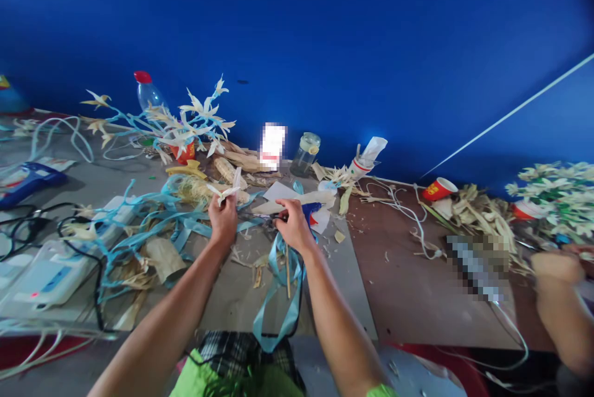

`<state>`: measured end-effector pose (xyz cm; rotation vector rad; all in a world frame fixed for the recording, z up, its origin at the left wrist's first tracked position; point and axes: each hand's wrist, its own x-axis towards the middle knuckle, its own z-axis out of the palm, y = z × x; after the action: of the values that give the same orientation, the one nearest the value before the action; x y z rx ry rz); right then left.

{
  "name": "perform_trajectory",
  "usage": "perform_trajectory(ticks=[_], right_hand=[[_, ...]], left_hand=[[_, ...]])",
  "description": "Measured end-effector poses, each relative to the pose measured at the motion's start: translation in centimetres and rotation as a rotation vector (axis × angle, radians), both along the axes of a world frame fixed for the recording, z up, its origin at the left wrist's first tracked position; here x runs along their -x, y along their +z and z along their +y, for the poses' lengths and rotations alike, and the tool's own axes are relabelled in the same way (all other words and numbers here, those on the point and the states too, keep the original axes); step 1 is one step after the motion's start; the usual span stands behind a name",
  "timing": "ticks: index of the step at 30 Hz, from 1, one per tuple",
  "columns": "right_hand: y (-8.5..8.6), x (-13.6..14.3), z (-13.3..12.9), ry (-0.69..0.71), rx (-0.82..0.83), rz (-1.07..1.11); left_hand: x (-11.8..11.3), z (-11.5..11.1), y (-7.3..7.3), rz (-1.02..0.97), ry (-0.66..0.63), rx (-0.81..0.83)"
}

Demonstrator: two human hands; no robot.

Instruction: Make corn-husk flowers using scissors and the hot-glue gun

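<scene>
While the left grip (223, 219) pinches a flower (225, 193), one petal upright, left of centre, the right grip (293, 224) curls rightward of it, contents unclear.

Blue wall (297, 26) behind surface (417, 289). Clear bottle (149, 98) with red cap near wall at left; glass jar (304, 159) farther right, also near wall. Red paper cup (435, 190) right of jar, well apart. White box (54, 278) with red light at left, black cable (97, 295) beside it.

White flower (223, 194), light-blue ribbon (269, 343), dark checked cloth (232, 342)
</scene>
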<state>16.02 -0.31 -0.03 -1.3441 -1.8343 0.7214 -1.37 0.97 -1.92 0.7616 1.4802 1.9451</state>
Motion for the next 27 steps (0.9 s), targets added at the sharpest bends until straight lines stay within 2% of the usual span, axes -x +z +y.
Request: perform_trajectory(ticks=[4,8,12,17,22,27], right_hand=[[-0.2,-1.3,1.2,-0.03,0.2,0.331],[0.5,-2.3,1.7,-0.08,0.381,0.71],[0.9,-2.5,1.6,-0.02,0.573,0.942],[0.6,-1.7,1.5,-0.014,0.781,1.039],[0.8,-0.9,1.0,0.066,0.741,1.102],[1.2,-0.3,0.0,0.249,0.789,0.927]], left_hand=[[0.1,-0.1,0.4,0.029,0.034,0.013],[0.2,-0.3,0.9,0.075,0.027,0.021],[-0.1,-0.5,1.0,0.076,0.005,0.018],[-0.2,-0.3,0.5,-0.074,-0.071,-0.043],[0.1,0.1,0.2,-0.196,-0.076,0.042],[0.5,0.4,0.3,-0.284,-0.056,0.033]])
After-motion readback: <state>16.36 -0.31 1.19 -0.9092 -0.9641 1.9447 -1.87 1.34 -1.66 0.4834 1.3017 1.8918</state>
